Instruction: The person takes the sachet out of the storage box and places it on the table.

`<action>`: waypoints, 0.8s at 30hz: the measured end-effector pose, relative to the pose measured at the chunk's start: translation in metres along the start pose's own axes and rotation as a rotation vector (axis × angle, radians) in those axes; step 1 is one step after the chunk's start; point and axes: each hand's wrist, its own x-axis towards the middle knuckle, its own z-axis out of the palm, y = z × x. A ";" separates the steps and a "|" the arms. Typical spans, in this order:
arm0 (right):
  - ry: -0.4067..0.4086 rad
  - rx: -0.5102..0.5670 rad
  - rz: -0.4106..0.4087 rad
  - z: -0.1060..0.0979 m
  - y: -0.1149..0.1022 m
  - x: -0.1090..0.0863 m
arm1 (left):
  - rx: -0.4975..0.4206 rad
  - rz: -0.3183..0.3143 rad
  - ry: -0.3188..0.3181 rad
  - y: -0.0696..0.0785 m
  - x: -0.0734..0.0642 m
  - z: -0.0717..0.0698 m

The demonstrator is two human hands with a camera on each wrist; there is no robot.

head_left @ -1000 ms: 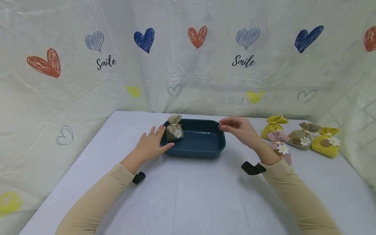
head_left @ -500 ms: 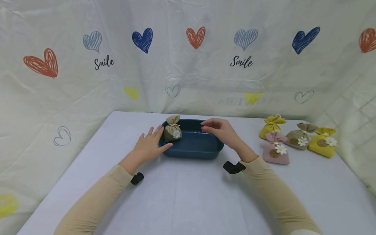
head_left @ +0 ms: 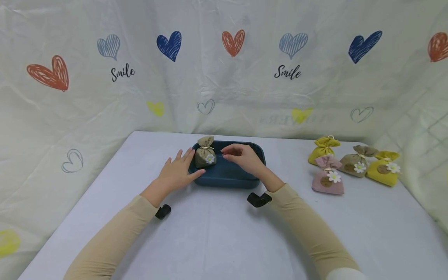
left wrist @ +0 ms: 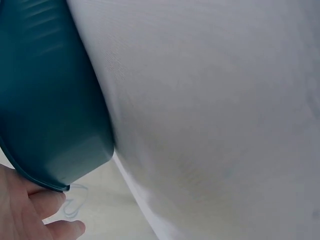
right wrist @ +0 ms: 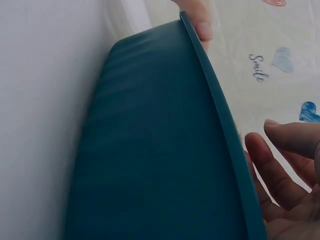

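A dark teal rectangular bin [head_left: 227, 182] stands on the table, and a small olive drawstring pouch [head_left: 205, 154] with a white flower sits upright at its left end. My left hand [head_left: 176, 171] rests on the bin's left rim with fingers spread, the thumb over the front corner. In the left wrist view, fingers of that hand [left wrist: 37, 207] show at the edge of the bin [left wrist: 55, 110]. Over the bin's right half hovers my right hand [head_left: 245, 157], its fingers loosely bent toward the pouch. The right wrist view shows this hand [right wrist: 290, 172] beyond the rim, thumb and fingertips apart, holding nothing.
At the right of the table lie more drawstring pouches: a pink one [head_left: 328, 182], a grey-brown one [head_left: 353, 165], a yellow one [head_left: 381, 173] and another yellow one [head_left: 320, 152] behind. A pale curtain [head_left: 252, 89] printed with hearts hangs behind the table.
My right hand has moved left from the bin's right rim to over its interior, closer to the olive pouch. The left hand stays on the left rim.
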 end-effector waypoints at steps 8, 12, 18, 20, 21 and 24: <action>-0.020 -0.072 0.059 0.016 0.000 0.008 | -0.006 0.002 -0.006 0.001 0.000 -0.001; -0.002 -0.083 0.102 0.023 0.000 0.014 | -0.011 0.002 -0.008 0.001 -0.001 -0.001; 0.032 -0.032 0.190 0.032 0.003 0.024 | -0.007 0.001 -0.007 0.000 -0.002 -0.001; 0.041 -0.024 0.220 0.034 0.003 0.028 | -0.009 0.000 -0.009 0.001 -0.002 -0.001; 0.047 -0.025 0.236 0.035 0.003 0.030 | -0.010 0.000 -0.011 0.001 -0.002 -0.002; 0.055 -0.039 0.271 0.037 0.003 0.035 | -0.014 -0.002 -0.021 0.002 -0.002 -0.002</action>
